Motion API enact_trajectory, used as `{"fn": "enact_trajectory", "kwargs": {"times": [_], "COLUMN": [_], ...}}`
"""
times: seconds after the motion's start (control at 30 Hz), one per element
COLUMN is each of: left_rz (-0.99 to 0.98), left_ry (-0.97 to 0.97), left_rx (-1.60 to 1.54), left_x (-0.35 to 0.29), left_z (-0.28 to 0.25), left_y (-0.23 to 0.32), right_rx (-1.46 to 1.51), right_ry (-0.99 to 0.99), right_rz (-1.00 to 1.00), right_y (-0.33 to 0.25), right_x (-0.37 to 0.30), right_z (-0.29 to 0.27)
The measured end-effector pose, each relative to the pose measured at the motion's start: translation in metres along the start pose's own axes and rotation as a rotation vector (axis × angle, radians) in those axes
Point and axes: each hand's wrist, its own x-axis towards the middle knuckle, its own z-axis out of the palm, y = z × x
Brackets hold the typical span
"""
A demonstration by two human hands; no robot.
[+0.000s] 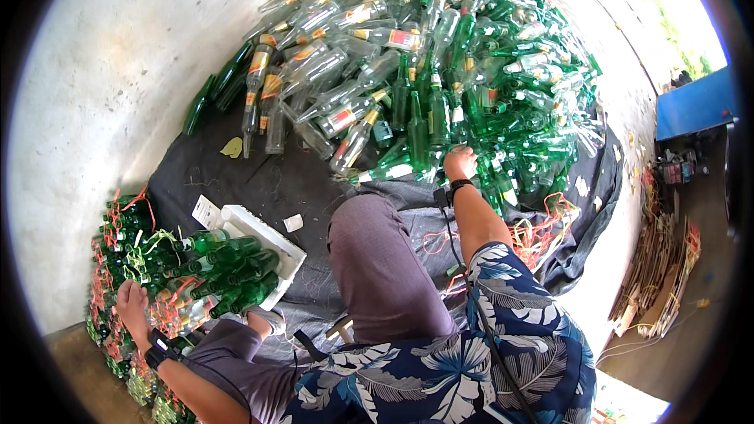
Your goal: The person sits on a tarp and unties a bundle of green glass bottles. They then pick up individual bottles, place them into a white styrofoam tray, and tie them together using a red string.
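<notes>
My right hand (460, 163) is at the near edge of a large heap of green bottles (418, 137) and clear glass bottles (310, 71). Its fingers curl around what looks like a green bottle, mostly hidden by the hand. Far to the left, my left hand (133, 308) rests beside stacked bottles tied with red and yellow-green string (118, 243). Its fingers are partly spread, and nothing shows in them. Just right of that hand, several green bottles (236, 263) lie side by side in a white foam box (284, 255).
A black sheet (251, 180) lies under the heap. Loose red string (542, 232) tangles by my right arm. A pale wall (102, 71) stands on the left. At the right are flattened cardboard (656, 279) and a blue panel (695, 104). My knee (365, 228) rises in the middle.
</notes>
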Motion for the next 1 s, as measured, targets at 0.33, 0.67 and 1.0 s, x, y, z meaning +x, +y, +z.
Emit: {"fn": "enact_trajectory", "kwargs": {"times": [0.33,0.67,1.0], "left_rz": [0.049,0.115,0.272], "left_ry": [0.005,0.083,0.008], "left_rx": [0.085,0.049,-0.02], "left_x": [-0.009,-0.041,-0.047], "left_z": [0.026,0.032,0.048], "left_y": [0.019,0.037,0.055], "right_rx": [-0.092,-0.417,0.539], "right_ry": [-0.055,-0.247,-0.354], "right_rz": [-0.069,-0.544,-0.289], "right_y": [-0.002,0.062,0.143], "right_x": [0.014,0.039,0.064], "right_z": [-0.003,0.033,0.024]}}
